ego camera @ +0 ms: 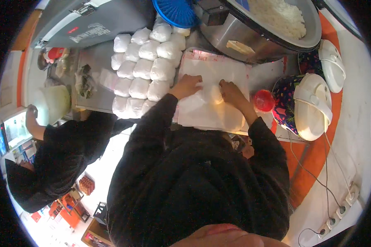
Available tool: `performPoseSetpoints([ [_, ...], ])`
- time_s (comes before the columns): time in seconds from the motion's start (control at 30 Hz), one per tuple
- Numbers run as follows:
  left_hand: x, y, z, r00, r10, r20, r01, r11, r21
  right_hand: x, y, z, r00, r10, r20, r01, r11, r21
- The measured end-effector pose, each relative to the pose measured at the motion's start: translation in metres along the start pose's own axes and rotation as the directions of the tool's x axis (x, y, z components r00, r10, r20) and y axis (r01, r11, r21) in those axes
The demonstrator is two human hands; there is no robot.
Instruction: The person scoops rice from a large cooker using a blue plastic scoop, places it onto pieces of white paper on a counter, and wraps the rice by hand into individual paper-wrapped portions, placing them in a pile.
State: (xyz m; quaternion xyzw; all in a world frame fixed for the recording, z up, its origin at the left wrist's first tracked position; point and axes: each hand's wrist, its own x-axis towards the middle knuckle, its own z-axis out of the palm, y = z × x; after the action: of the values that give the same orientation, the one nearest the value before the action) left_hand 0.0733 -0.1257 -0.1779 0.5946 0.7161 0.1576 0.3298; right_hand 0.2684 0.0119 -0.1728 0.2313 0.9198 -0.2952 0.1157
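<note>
A stack of white wrapping paper sheets point(211, 115) with red printing along its edges lies on the counter before me. My left hand point(188, 86) is over the left part of the top sheet, its fingers bent and pointing right. My right hand point(233, 94) is at the stack's middle right, fingers curled with the tips low at the paper. Beside its fingers is a pale rounded lump point(215, 95), blurred by glare; whether it is wrapped I cannot tell. Whether either hand pinches a sheet is unclear. Left of the stack, several white wrapped bundles point(142, 68) are piled in rows.
Behind the stack stands a large open rice cooker point(225, 32) with cooked rice point(276, 17). A blue ribbed plastic piece point(176, 12) touches the bundles. To the right are a red round object point(263, 101) and a floral rice cooker point(312, 106) with cords. Another person's arm point(38, 126) is at left.
</note>
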Motion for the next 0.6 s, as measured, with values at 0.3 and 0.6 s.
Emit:
performPoseSetpoints([
  [0.3, -0.015, 0.047, 0.049, 0.929, -0.327, -0.173, 0.059, 0.592, -0.803, -0.056, 0.005, 0.046, 0.945, -0.086, -0.314, 0.147, 0.974, 0.174],
  [0.6, -0.003, 0.06, 0.056, 0.807, -0.302, -0.508, -0.108, 0.77, -0.629, -0.051, 0.005, 0.056, 0.895, -0.095, -0.435, 0.152, 0.983, 0.098],
])
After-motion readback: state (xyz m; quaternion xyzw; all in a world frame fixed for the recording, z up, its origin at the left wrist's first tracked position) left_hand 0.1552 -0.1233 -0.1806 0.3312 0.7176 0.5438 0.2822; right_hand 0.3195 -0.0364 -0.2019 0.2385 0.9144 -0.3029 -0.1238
